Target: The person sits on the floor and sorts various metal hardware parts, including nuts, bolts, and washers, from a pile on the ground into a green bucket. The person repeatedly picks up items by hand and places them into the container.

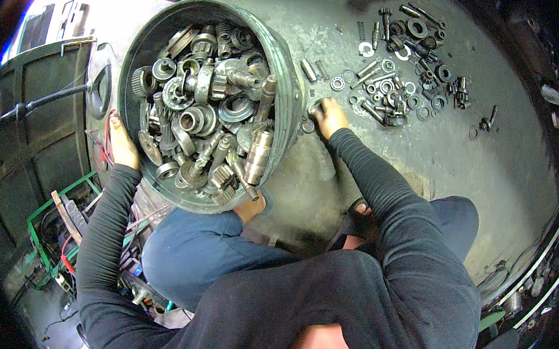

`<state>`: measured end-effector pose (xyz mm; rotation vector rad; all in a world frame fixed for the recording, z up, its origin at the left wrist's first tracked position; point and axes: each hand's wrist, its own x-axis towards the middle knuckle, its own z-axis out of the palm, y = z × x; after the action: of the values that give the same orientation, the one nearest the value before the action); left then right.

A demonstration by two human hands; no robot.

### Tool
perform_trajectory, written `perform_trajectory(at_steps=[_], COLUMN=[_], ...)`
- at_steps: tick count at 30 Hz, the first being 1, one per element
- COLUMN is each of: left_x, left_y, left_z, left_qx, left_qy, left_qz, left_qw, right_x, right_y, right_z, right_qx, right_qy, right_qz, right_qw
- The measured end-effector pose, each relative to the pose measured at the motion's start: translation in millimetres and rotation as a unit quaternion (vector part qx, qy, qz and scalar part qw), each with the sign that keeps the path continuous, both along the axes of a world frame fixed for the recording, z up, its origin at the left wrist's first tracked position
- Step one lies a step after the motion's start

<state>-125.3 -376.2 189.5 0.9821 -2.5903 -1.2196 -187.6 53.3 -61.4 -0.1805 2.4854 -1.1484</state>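
Observation:
A large round metal drum (pixel 290 92), heaped with gears, shafts and bearing rings, stands in front of my left knee. My left hand (pixel 123 143) rests against the drum's left outer side, its fingers partly hidden by the rim. Just right of the drum, my right hand (pixel 331 117) reaches down to the floor with its fingers on a metal ring (pixel 316 108); whether they grip it is hard to tell. A smaller ring (pixel 307 126) lies beside those fingers. On top of the heap are a thick ribbed metal cylinder (pixel 258 157) and a spring (pixel 224 33).
Loose gears, washers and shafts (pixel 397 90) are spread over the concrete floor to the right. A short metal pin (pixel 308 70) and a bearing (pixel 337 83) lie nearer the drum. A green metal frame (pixel 36 240) with cables stands at the lower left.

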Motion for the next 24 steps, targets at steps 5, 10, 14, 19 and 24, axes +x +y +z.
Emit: perform_trajectory(at_steps=[5, 10, 14, 19, 24], left_x=[-4, -5, -2, -7, -8], left_y=[-15, 0, -1, 6, 1], left_z=[-5, -3, -7, -4, -1], left_qx=[-0.007, 0.022, -0.078, 0.138, -0.095], left_qy=[0.013, 0.010, 0.021, 0.058, 0.016], left_qz=[0.003, 0.007, -0.003, 0.025, -0.026], left_qw=[1.000, 1.000, 0.997, 0.988, 0.995], right_x=[-45, -98, -107, -110, -26], right_y=[13, -15, -27, 15, 33], right_z=[-15, 210, 261, 179, 41], right_qx=[-0.164, -0.562, -0.632, -0.359, -0.117], right_qy=[-0.066, 0.038, 0.154, 0.221, 0.230], right_qz=[-0.345, -0.197, 0.063, -0.067, 0.025], right_qw=[0.922, 0.802, 0.757, 0.904, 0.966])
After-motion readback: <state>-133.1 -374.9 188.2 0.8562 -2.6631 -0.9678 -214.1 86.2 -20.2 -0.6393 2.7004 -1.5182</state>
